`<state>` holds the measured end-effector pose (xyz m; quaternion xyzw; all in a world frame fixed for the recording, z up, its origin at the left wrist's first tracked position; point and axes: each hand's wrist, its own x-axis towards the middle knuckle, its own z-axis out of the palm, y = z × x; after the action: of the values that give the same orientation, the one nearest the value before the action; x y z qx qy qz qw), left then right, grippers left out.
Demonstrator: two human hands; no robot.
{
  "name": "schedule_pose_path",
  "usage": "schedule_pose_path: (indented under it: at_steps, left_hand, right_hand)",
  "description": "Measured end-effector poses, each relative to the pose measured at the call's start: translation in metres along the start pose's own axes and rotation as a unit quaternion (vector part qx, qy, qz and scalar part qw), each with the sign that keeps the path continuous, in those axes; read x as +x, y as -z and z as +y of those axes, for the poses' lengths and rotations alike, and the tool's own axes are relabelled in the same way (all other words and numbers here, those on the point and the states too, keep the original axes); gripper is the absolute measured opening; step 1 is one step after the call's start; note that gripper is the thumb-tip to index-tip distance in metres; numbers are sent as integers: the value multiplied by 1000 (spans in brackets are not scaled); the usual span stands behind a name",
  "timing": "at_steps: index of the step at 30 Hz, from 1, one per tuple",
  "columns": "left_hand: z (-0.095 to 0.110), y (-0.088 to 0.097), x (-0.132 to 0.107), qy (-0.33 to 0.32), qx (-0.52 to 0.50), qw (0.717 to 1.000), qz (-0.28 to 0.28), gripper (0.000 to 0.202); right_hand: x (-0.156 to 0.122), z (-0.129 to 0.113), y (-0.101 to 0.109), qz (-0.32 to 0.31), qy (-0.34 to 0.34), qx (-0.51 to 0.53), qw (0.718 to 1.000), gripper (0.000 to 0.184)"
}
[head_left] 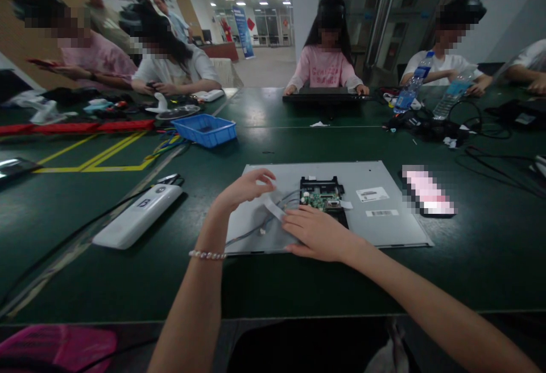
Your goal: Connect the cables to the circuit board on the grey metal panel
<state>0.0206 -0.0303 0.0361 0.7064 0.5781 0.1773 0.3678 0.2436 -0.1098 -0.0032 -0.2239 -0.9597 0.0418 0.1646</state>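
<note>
Grey panel point(384, 231) flat on green table point(298, 287), long axis left-right; circuit board point(321, 198) at centre; white strip point(273, 209) angled up-left; left hand point(244, 188) raised, fingertips pinched, on what unclear; right hand point(318, 233) flat, pressing the panel, unclenched; two labels point(372, 194).

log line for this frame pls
left hand: pinching tape strip | right hand: flat on grey panel by circuit board | wires on panel

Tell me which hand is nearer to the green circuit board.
Right. The right hand lies flat on the grey panel with its fingers at the circuit board's near edge; the left hand is raised off to the board's left, pinching white tape.
</note>
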Motion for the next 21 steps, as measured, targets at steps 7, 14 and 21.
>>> schedule_pose_path:
  at_steps: [7, 14, 21]
  left_hand:
    - [20, -4, -10, -134, -27, 976, -169, 26]
    - [1, -18, 5, -107, 104, 961, -231, 21]
    - [-8, -14, 9, -117, 145, 962, -198, 22]
  right_hand:
    - [0, -2, 0, -6, 4, 2, 1000, 44]
    - [-4, -5, -1, 10, 6, 12, 1000, 40]
    - [-6, -8, 0, 2, 0, 24, 1000, 35]
